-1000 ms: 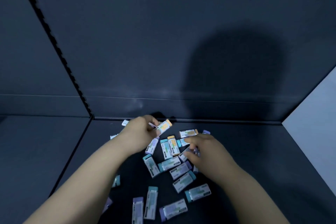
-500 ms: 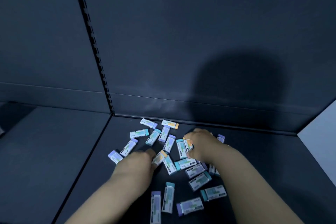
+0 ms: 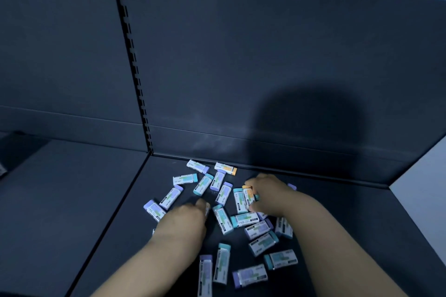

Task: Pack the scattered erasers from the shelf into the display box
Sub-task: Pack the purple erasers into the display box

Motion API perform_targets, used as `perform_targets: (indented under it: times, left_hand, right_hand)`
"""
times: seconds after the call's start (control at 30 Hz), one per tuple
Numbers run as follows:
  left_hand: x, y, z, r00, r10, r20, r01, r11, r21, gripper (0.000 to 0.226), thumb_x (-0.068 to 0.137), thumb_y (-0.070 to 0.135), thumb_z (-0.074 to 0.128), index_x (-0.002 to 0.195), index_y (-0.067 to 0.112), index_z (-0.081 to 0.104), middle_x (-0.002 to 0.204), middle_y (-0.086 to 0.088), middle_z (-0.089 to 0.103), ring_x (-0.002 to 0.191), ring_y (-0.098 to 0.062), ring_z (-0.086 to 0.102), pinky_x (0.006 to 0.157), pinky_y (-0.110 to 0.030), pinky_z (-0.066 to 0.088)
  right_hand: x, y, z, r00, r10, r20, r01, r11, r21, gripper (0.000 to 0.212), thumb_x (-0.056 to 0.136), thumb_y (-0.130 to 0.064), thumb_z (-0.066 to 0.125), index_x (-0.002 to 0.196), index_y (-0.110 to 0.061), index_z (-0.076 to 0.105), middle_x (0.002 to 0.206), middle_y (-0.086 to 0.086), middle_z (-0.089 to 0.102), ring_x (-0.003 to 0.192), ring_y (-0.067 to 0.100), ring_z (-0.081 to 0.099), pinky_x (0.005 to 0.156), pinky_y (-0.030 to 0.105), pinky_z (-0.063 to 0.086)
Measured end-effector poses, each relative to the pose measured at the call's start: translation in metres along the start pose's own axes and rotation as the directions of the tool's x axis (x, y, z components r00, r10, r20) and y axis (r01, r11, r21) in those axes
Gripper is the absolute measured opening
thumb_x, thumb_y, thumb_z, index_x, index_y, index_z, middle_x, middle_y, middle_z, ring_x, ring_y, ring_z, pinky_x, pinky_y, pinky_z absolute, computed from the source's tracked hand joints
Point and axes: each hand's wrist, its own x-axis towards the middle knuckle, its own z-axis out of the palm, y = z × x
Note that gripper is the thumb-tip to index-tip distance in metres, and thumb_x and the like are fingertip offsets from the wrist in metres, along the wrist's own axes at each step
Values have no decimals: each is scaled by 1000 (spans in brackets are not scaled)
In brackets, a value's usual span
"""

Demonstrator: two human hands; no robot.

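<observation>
**Erasers loose on shelf, both hands in the pile**

Erasers (image 3: 223,220) lie scattered flat on the dark shelf (image 3: 115,200), in white sleeves with teal, purple or orange ends, pointing every way. The cluster runs from the back panel (image 3: 265,67) toward the near edge. Orange-ended eraser (image 3: 225,168) sits nearest the back, beside a purple-ended one (image 3: 198,166).

Right hand (image 3: 268,194): knuckles up, fingers curled closed around an orange-tipped eraser (image 3: 248,194), with a teal one touching alongside; a second eraser in the grip is possible, cannot tell.

Left hand (image 3: 185,220): palm down over the left part of the pile, fingers bent, fingertips (image 3: 201,202) on the shelf between erasers. A sleeve edge shows at the fingertips; whether it is gripped, cannot tell.

Slotted upright (image 3: 135,67) divides the back panel. A rounded shadow (image 3: 306,123) falls on the panel above the right hand.
</observation>
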Motion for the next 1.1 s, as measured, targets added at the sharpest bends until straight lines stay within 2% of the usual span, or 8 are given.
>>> perform_targets:
  times: [0.13, 0.3, 0.37, 0.43, 0.57, 0.7, 0.9, 1.1]
  left_hand:
    - [-1, -5, 7, 999, 41, -24, -38, 992, 122, 34, 92, 13, 41, 126, 15, 44, 127, -4, 48, 119, -23, 45, 92, -31, 40]
    - [1, -15, 8, 993, 101, -62, -97, 993, 62, 42, 90, 15, 44, 131, 22, 42, 130, -2, 39, 122, -22, 38, 97, -32, 36]
    - [4, -22, 7, 978, 183, -103, -185, 983, -14, 48, 92, 22, 44, 139, 28, 35, 138, 3, 35, 126, -19, 34, 101, -31, 32]
    - [8, -29, 4, 960, 274, -52, -277, 957, -83, 55, 93, 33, 47, 144, 31, 27, 146, 8, 28, 133, -17, 26, 107, -30, 26]
    - [17, -35, 2, 941, 332, 66, -324, 941, -100, 75, 85, 44, 61, 147, 31, 21, 148, 7, 24, 136, -17, 20, 111, -30, 19]
    - [20, -32, 2, 934, 354, 51, -349, 932, -96, 72, 81, 45, 65, 142, 28, 33, 138, 3, 32, 129, -18, 27, 108, -30, 25]
    - [14, -27, 2, 925, 378, -46, -381, 918, -109, 54, 86, 49, 56, 132, 23, 45, 134, 6, 33, 124, -16, 28, 104, -28, 26]
    - [10, -23, 0, 924, 380, -33, -382, 922, -59, 41, 93, 37, 49, 132, 24, 47, 138, 3, 35, 128, -19, 27, 101, -29, 22]
  right_hand:
    - [0, -4, 0, 1000, -4, 4, 4, 998, -67, 67, 86, -32, 61, 144, -19, 30, 146, 6, 30, 137, 23, 25, 110, 36, 29]
    - [-14, -6, -4, 986, -25, -167, 1, 989, -146, 51, 78, -45, 63, 122, -22, 51, 122, 2, 50, 118, 21, 44, 95, 33, 41]
    - [-23, -5, -8, 961, -39, -272, 21, 997, -68, 45, 75, -49, 65, 112, -27, 54, 111, -4, 55, 108, 17, 49, 88, 31, 43]
    - [-32, -9, -8, 939, -52, -340, 72, 996, 45, 43, 73, -51, 66, 109, -31, 54, 101, -10, 57, 99, 11, 51, 80, 27, 44]
    - [-42, -31, 11, 945, -110, -306, 198, 942, 272, 39, 69, -49, 71, 102, -35, 53, 91, -14, 58, 83, 2, 52, 75, 24, 45]
    - [-37, -47, 38, 933, -206, -295, 285, 923, 256, 47, 70, -45, 71, 111, -30, 53, 90, -16, 56, 75, -2, 46, 75, 22, 42]
    - [-38, -54, 47, 902, -207, -378, 331, 894, 301, 55, 70, -39, 72, 118, -26, 49, 90, -23, 50, 80, -9, 43, 78, 15, 38]
    - [-42, -60, 49, 894, -237, -381, 279, 958, 60, 62, 76, -41, 63, 131, -23, 42, 110, -8, 50, 107, 13, 43, 93, 26, 32]
